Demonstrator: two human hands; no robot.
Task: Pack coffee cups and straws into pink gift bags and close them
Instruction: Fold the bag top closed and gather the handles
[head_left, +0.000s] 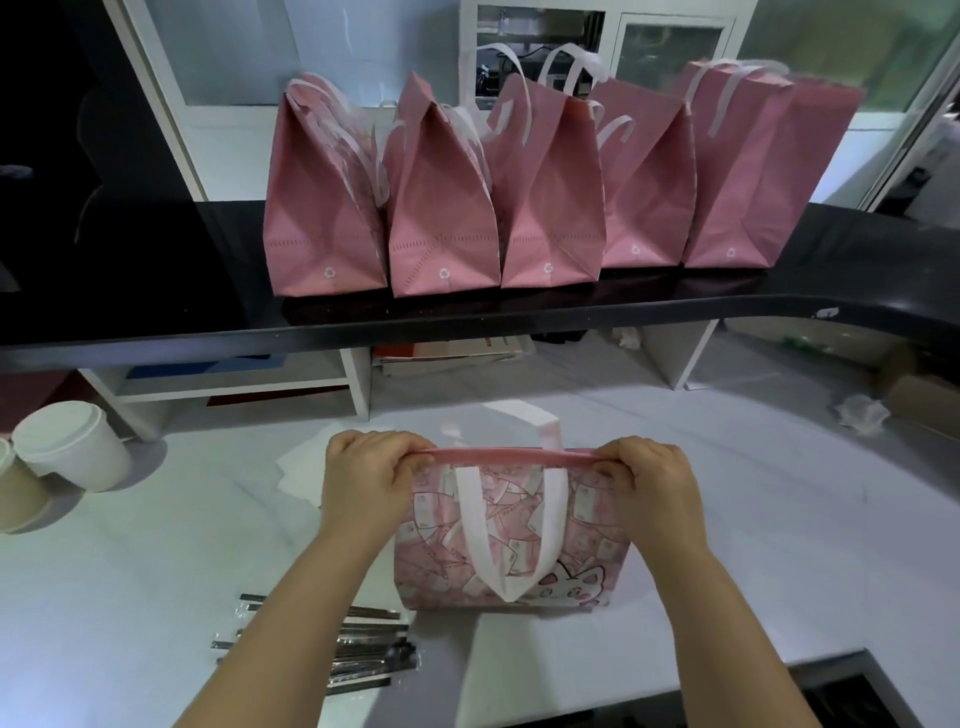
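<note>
Pinching each end of the folded top edge, the left hand (370, 475) and right hand (647, 480) grip the pink printed gift bag with white fabric handles (511, 535) standing on the pale tabletop (753, 545); uneven pressure could leave the seam gaping. Wrapped straws (358, 649) lie near-left, white lidded paper cups (67, 447) far-left, five closed pink bags (447, 208) line the black shelf (857, 270) beyond

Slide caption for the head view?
Both hands pinch the bag top shut; five bags line the shelf.

Black shelf (623, 312) over white counter (727, 519) — glass partitions (234, 52) behind.
</note>
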